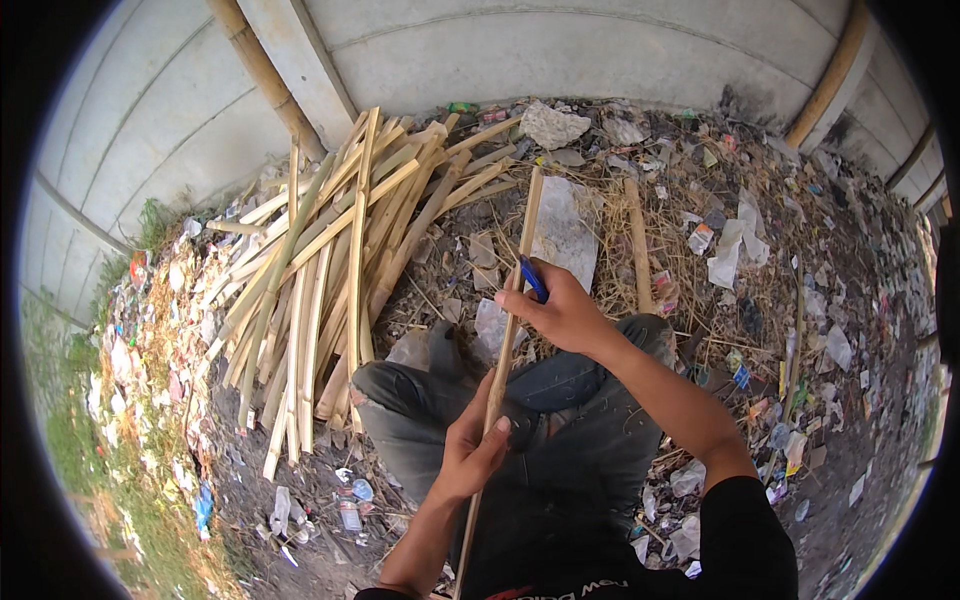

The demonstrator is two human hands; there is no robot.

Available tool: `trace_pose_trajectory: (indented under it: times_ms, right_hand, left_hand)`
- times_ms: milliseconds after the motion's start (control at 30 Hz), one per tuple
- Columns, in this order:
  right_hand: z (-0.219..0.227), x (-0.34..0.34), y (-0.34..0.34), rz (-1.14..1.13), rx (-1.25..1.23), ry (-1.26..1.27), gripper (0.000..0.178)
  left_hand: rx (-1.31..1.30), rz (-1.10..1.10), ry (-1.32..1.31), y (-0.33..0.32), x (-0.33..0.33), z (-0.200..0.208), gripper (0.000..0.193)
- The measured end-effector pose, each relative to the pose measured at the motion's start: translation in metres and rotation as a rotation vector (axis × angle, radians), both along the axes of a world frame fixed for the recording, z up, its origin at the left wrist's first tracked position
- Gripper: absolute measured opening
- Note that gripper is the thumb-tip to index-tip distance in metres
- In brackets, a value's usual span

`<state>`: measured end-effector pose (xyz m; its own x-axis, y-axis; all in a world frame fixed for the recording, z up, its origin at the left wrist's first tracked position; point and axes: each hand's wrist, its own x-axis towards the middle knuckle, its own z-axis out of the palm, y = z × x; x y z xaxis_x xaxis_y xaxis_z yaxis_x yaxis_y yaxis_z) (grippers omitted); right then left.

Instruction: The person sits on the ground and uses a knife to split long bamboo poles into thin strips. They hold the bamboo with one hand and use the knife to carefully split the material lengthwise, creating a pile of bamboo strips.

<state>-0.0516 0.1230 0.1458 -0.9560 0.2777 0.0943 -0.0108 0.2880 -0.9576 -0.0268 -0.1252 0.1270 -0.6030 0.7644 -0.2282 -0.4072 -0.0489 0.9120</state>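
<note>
A long, narrow bamboo strip [529,215] slants up and away from my lap, its lower end running past my body. My left hand [470,450] is closed round its lower part, with the thumb along the strip. Farther up, my right hand [560,308] grips a small blue-handled knife [533,280] against the strip, thumb resting on the bamboo. The knife's blade is too small to make out. To the left of my knees lies a heaped pile of split bamboo strips [330,270].
A flat pale slab [565,232] lies ahead, beside a loose bamboo piece [638,245]. Litter and dry straw cover the ground. A rough stone [553,126] sits near the concrete wall [580,50], where bamboo poles [265,75] lean. My crossed legs [410,420] frame the work.
</note>
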Motion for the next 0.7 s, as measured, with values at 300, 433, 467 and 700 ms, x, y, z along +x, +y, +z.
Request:
trace_pose_trajectory:
  times_ms: [300,433,467,700]
  right_hand:
    - [0.032,0.047,-0.042,0.305,0.498,-0.295,0.066]
    - [0.018,0.041,-0.038,0.284,0.603,-0.327,0.072]
    - [0.022,0.033,-0.026,0.228,0.605,-0.331,0.073]
    - [0.005,0.048,-0.045,0.378,0.582,-0.280,0.076]
  left_hand:
    - [-0.061,0.128,0.186,0.000,-0.017,-0.012,0.066]
    - [-0.167,0.128,0.262,-0.001,-0.016,-0.009,0.067]
    - [-0.199,0.124,0.278,-0.003,-0.015,-0.009,0.067]
    - [-0.151,0.148,0.226,0.002,-0.017,-0.005,0.067]
